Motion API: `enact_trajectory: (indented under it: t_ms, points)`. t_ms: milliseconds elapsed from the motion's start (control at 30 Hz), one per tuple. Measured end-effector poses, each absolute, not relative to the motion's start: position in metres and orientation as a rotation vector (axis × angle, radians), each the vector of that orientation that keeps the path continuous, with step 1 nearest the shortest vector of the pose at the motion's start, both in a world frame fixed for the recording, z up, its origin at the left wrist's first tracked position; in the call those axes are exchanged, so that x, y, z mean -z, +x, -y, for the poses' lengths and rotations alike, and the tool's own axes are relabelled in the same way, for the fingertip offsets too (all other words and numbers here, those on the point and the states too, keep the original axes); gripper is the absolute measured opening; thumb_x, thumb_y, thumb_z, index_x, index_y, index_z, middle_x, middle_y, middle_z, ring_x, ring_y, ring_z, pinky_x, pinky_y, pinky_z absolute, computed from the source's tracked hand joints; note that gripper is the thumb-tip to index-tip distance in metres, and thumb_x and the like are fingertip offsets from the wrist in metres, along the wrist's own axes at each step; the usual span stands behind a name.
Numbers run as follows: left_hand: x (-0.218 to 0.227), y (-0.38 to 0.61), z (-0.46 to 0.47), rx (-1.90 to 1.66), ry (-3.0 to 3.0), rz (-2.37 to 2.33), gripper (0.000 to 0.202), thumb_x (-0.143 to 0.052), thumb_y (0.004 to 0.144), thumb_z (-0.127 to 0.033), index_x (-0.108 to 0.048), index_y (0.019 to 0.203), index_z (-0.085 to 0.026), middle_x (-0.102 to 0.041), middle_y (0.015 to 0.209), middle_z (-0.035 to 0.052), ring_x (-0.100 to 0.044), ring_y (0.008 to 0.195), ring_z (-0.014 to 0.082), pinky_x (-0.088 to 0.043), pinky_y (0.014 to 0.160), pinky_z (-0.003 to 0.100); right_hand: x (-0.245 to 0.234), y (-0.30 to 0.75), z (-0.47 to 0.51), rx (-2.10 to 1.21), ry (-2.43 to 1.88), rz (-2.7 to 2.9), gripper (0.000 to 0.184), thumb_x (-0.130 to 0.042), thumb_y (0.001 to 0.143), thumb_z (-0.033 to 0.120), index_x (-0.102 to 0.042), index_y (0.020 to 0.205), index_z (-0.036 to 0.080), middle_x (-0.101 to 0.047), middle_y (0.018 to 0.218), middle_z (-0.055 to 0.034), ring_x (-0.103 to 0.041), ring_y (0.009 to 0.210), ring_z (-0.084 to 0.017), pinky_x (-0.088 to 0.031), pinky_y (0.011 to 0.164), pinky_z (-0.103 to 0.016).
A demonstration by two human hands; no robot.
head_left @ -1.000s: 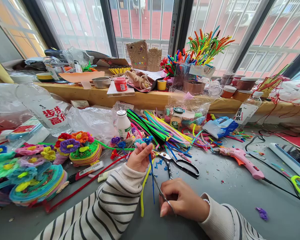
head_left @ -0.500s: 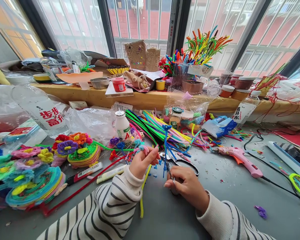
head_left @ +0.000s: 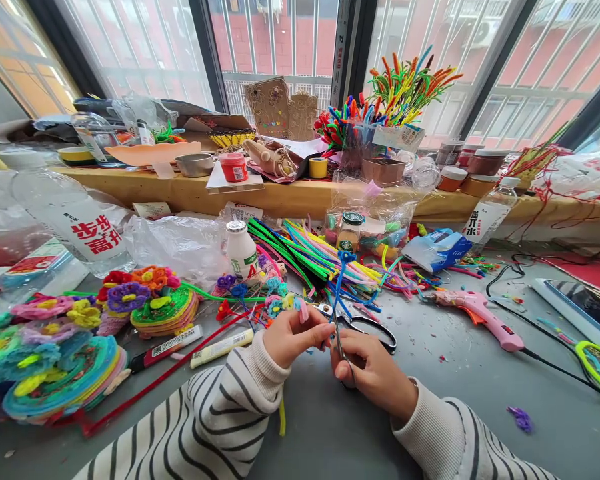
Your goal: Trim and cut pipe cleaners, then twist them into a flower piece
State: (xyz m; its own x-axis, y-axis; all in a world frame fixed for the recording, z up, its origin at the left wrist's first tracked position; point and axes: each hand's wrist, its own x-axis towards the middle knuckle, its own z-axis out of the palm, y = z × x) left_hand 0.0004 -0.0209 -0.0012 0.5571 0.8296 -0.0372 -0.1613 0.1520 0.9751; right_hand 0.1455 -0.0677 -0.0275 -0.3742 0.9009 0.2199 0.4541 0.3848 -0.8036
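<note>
The fingers (head_left: 314, 333) of the left hand (head_left: 293, 339) pinch shut on a blue pipe cleaner (head_left: 339, 283). It stands upright between both hands, its curled tip above them. Well left of the fingers, finished flowers (head_left: 155, 300) lie on the desk (head_left: 480, 387). Touching on the right, the right hand (head_left: 375, 370) closes around a thin metal rod (head_left: 339, 341) against the stem. This looks like winding the stem on the rod; a tighter coil calls for a steady left pinch. Scissors (head_left: 367, 328) lie just behind, a glue gun (head_left: 477, 312) farther right.
</note>
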Motion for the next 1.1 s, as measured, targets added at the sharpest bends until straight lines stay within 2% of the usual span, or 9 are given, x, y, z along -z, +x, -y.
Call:
enact_trajectory:
  t_ms: [267,567,733,933,1100]
  points:
    - [0.0047,0.0009,0.0214,-0.683,1.178,-0.573,0.015,-0.065,0.058,-0.022,-0.053,0.053,-0.013,-0.055,0.044,-0.0022,-0.049,0.043,0.0074,-0.038,0.045,0.02,0.023,0.1477,0.068,-0.987,-0.971,1.942,0.064,-0.017,0.069,0.068,-0.052,0.065,0.015,-0.049,0.07,-0.003,-0.045,0.066,-0.014,-0.036,0.061,-0.025]
    - [0.0055,0.0009,0.0189,-0.684,1.24,-0.612,0.024,-0.064,0.058,-0.029,-0.048,0.053,-0.012,-0.054,0.045,-0.0034,-0.048,0.043,0.0062,-0.036,0.044,0.019,0.028,0.1466,0.0669,-1.032,-1.054,1.74,0.052,-0.041,0.065,0.063,-0.048,0.047,0.015,-0.047,0.059,-0.0026,-0.048,0.061,-0.015,-0.038,0.058,-0.025]
    - [0.005,0.0009,0.0178,-0.72,1.276,-0.671,0.026,-0.064,0.057,-0.032,-0.047,0.052,-0.012,-0.053,0.045,-0.0032,-0.047,0.042,0.0058,-0.036,0.045,0.02,0.0268,0.1461,0.0661,-1.043,-1.072,1.703,0.049,-0.045,0.068,0.057,-0.047,0.042,0.015,-0.047,0.053,-0.0014,-0.048,0.058,-0.014,-0.038,0.058,-0.025]
    - [0.0024,0.0015,0.0186,-0.743,1.259,-0.674,0.025,-0.065,0.057,-0.03,-0.048,0.053,-0.012,-0.053,0.045,-0.0033,-0.047,0.043,0.0057,-0.035,0.044,0.02,0.0312,0.1462,0.0671,-1.003,-0.968,1.77,0.056,-0.031,0.074,0.058,-0.053,0.047,0.015,-0.05,0.06,-0.003,-0.048,0.064,-0.014,-0.037,0.065,-0.027]
    - [0.0029,0.0023,0.0196,-0.72,1.251,-0.602,0.025,-0.064,0.058,-0.028,-0.047,0.053,-0.012,-0.053,0.045,-0.0036,-0.047,0.043,0.0054,-0.034,0.043,0.019,0.0249,0.145,0.0696,-0.95,-0.981,1.884,0.061,-0.023,0.071,0.064,-0.056,0.056,0.016,-0.052,0.071,-0.0041,-0.046,0.073,-0.017,-0.035,0.068,-0.029]
